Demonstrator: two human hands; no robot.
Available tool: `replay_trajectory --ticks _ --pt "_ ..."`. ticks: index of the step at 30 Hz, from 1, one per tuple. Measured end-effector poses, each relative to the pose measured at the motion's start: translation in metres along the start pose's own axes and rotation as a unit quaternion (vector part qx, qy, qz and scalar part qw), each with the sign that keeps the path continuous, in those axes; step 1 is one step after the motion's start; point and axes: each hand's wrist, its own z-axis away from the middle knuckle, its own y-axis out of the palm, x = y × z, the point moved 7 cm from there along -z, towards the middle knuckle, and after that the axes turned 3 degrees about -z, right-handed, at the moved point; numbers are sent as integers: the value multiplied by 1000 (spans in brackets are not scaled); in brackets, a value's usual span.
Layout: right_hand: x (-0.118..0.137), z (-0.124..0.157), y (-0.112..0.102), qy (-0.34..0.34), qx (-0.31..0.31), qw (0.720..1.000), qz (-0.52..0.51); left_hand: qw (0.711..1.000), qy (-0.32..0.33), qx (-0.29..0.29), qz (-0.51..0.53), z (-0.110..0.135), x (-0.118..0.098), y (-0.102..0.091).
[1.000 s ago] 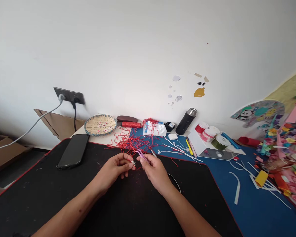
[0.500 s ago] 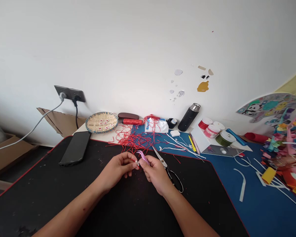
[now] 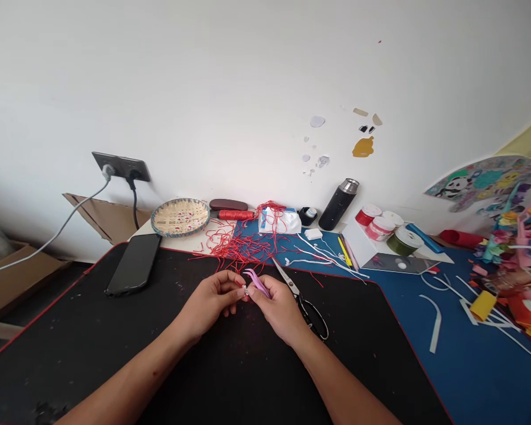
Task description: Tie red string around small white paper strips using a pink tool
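Note:
Between its thumb and fingers, my left hand (image 3: 210,304) pinches a small white knotted cord (image 3: 246,290) with a bit of red on it. My right hand (image 3: 279,310) grips purple tweezers (image 3: 259,284) whose bent tips point up and left, and its thumb tip meets the white knot. Both hands are close together over the black mat (image 3: 230,378). Scissors (image 3: 315,321) with black handles lie just right of my right hand, partly covered by it. Beyond the hands spreads a tangle of red cords (image 3: 243,248).
At the back stand a woven basket (image 3: 180,217), a red thread spool (image 3: 236,215), a black flask (image 3: 338,205) and ribbon rolls (image 3: 383,229) on a white box. A phone (image 3: 134,264) lies left; white cords (image 3: 314,260) and paper strips (image 3: 434,324) lie right.
The view has shifted slightly, so the background sits a little higher. My hands stay together, with small finger movements at the white knot; the right thumb now covers its edge more.

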Motion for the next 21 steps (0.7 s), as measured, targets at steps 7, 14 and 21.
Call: replay_trajectory --ticks 7,14,21 --pt "0 0 -4 2 19 1000 17 999 11 26 -31 3 -8 1" --pt "8 2 0 -1 46 999 -12 996 16 56 -61 4 -4 5" --pt "2 4 0 26 28 999 -21 996 36 39 -76 6 -11 8"
